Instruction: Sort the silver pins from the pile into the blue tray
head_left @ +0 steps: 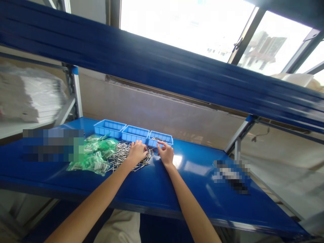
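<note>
A pile of slim metal rods (118, 153) lies spread on the blue table, their exact kind too small to make out. Over the pile's right part, my left hand (137, 152) is closed with curled fingers; whatever they hold is hidden. Just right of it, my right hand (166, 154) is open, thumb and forefinger apart, with nothing visible between them. It is in front of the right blue bin (167, 139), which contains some small metal pieces. The middle blue bin (135, 133) and left blue bin (108, 128) stand in the same row behind the pile.
Green-tinted clear plastic bags (95, 157) lie heaped left of the rods. Blurred-out items sit at the table's left and right. A blue shelf beam (162, 71) crosses above the blue table (194, 189), and metal posts stand at both back corners. Wrapped white stacks (43, 94) are farther left.
</note>
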`<action>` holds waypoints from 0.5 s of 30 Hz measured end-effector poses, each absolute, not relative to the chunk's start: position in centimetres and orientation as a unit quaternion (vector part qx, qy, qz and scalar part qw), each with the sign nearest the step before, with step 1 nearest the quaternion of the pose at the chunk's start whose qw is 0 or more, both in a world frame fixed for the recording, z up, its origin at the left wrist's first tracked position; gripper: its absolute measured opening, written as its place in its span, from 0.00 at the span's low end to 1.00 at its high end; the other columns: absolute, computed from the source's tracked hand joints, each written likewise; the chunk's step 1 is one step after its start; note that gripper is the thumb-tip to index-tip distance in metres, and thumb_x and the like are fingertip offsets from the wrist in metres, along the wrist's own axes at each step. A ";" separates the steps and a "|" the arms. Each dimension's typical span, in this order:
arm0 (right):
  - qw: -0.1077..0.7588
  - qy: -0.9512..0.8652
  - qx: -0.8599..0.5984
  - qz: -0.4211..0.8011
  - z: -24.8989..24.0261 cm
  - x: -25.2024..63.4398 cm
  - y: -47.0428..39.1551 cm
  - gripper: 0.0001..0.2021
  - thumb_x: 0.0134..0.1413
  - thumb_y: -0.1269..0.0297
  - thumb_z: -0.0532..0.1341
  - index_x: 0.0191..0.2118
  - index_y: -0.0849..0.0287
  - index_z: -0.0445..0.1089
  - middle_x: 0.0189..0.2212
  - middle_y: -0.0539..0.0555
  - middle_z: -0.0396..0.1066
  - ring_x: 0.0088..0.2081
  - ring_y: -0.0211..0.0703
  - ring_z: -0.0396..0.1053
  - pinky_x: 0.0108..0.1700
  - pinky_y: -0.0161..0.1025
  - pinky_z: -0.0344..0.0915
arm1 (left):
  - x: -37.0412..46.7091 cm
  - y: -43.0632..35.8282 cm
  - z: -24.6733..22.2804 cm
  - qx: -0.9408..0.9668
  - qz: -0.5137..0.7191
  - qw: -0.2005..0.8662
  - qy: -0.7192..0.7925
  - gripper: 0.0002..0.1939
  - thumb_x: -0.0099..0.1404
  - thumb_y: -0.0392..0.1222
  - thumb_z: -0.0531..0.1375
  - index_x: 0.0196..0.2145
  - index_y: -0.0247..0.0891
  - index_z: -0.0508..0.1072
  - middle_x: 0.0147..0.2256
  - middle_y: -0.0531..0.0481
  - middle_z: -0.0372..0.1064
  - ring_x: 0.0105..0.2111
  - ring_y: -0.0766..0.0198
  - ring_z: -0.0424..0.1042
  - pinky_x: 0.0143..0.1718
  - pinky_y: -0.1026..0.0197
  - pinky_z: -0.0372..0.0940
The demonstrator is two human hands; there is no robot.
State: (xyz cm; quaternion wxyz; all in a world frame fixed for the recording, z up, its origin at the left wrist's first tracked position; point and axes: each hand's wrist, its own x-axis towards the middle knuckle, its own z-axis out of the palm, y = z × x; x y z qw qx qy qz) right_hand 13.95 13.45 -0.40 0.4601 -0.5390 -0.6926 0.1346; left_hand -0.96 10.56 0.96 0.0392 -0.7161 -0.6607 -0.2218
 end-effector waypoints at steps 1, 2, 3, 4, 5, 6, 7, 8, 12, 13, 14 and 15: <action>0.443 -0.710 -0.533 0.125 -0.3 13.8 13.2 0.15 0.53 0.53 0.53 0.37 0.53 0.73 0.14 0.46 0.67 0.22 0.37 0.68 0.27 0.32 0.58 | -0.9 10.6 0.9 -0.713 -0.231 0.029 -0.661 0.10 0.56 0.42 0.54 0.27 0.39 0.74 0.35 0.44 0.68 0.42 0.53 0.64 0.43 0.53 0.55; 0.428 -0.723 -0.528 0.118 -0.2 13.7 13.0 0.15 0.53 0.52 0.53 0.35 0.53 0.73 0.14 0.46 0.68 0.23 0.37 0.68 0.27 0.31 0.57 | -0.9 10.7 0.8 -0.709 -0.245 0.020 -0.661 0.10 0.56 0.43 0.54 0.28 0.39 0.74 0.35 0.45 0.68 0.42 0.53 0.63 0.43 0.53 0.55; 0.417 -0.734 -0.524 0.116 -0.1 13.6 12.8 0.15 0.53 0.52 0.53 0.34 0.53 0.73 0.15 0.46 0.68 0.23 0.37 0.68 0.27 0.31 0.57 | -0.8 10.9 0.8 -0.704 -0.261 0.011 -0.660 0.10 0.57 0.43 0.54 0.28 0.39 0.73 0.35 0.45 0.68 0.42 0.53 0.63 0.43 0.53 0.56; 0.411 -0.741 -0.519 0.117 -0.1 13.6 12.6 0.16 0.53 0.51 0.52 0.35 0.53 0.73 0.16 0.46 0.69 0.24 0.37 0.68 0.27 0.31 0.56 | -0.8 11.0 0.7 -0.699 -0.279 0.004 -0.659 0.10 0.57 0.43 0.53 0.29 0.39 0.73 0.36 0.45 0.68 0.42 0.53 0.63 0.43 0.53 0.56; 0.410 -0.745 -0.513 0.119 -0.1 13.5 12.5 0.16 0.54 0.51 0.52 0.36 0.53 0.73 0.17 0.46 0.69 0.24 0.37 0.68 0.27 0.31 0.56 | -0.7 11.1 0.6 -0.694 -0.297 -0.003 -0.656 0.11 0.58 0.44 0.53 0.30 0.39 0.73 0.36 0.45 0.68 0.42 0.53 0.63 0.43 0.53 0.56; 0.412 -0.746 -0.509 0.122 -0.1 13.5 12.4 0.17 0.54 0.51 0.51 0.38 0.53 0.72 0.17 0.46 0.69 0.24 0.38 0.68 0.27 0.31 0.56 | -0.7 11.3 0.5 -0.690 -0.313 -0.010 -0.653 0.11 0.59 0.44 0.52 0.31 0.39 0.72 0.36 0.46 0.68 0.42 0.54 0.64 0.42 0.53 0.56; 0.416 -0.745 -0.505 0.126 -0.1 13.5 12.4 0.17 0.55 0.51 0.51 0.40 0.53 0.71 0.17 0.46 0.69 0.24 0.37 0.68 0.27 0.30 0.56 | -0.6 11.4 0.5 -0.686 -0.328 -0.016 -0.649 0.11 0.59 0.44 0.52 0.31 0.38 0.72 0.36 0.46 0.69 0.42 0.55 0.64 0.42 0.54 0.56; 0.420 -0.745 -0.502 0.129 -0.1 13.5 12.4 0.17 0.55 0.51 0.51 0.41 0.53 0.71 0.17 0.46 0.69 0.24 0.37 0.68 0.27 0.30 0.56 | -0.6 11.5 0.5 -0.682 -0.343 -0.024 -0.646 0.11 0.60 0.44 0.52 0.31 0.38 0.71 0.36 0.46 0.69 0.41 0.55 0.64 0.42 0.55 0.57; 0.411 -0.751 -0.498 0.138 -0.4 13.5 12.6 0.16 0.55 0.52 0.51 0.41 0.52 0.70 0.15 0.45 0.67 0.22 0.37 0.67 0.27 0.30 0.56 | -0.5 11.8 0.6 -0.655 -0.390 -0.059 -0.644 0.11 0.61 0.44 0.51 0.32 0.37 0.70 0.35 0.47 0.69 0.40 0.57 0.65 0.41 0.56 0.57; 0.406 -0.754 -0.498 0.137 -0.5 13.6 12.6 0.16 0.54 0.52 0.52 0.38 0.53 0.71 0.15 0.45 0.67 0.22 0.37 0.67 0.26 0.30 0.56 | -0.4 11.8 0.7 -0.649 -0.399 -0.070 -0.644 0.11 0.61 0.44 0.50 0.32 0.37 0.70 0.35 0.47 0.69 0.40 0.58 0.65 0.41 0.56 0.57; 0.402 -0.758 -0.495 0.135 -0.6 13.6 12.6 0.15 0.54 0.52 0.52 0.36 0.53 0.72 0.15 0.46 0.67 0.22 0.37 0.67 0.26 0.30 0.56 | -0.4 11.8 0.7 -0.645 -0.406 -0.081 -0.642 0.11 0.61 0.44 0.50 0.32 0.37 0.69 0.35 0.47 0.69 0.40 0.58 0.66 0.41 0.57 0.57; 0.398 -0.764 -0.490 0.132 -0.7 13.6 12.7 0.15 0.53 0.52 0.53 0.34 0.53 0.72 0.16 0.46 0.68 0.22 0.36 0.67 0.26 0.30 0.56 | -0.4 11.8 0.8 -0.643 -0.412 -0.092 -0.640 0.11 0.61 0.44 0.50 0.32 0.37 0.69 0.35 0.48 0.69 0.39 0.58 0.66 0.41 0.57 0.58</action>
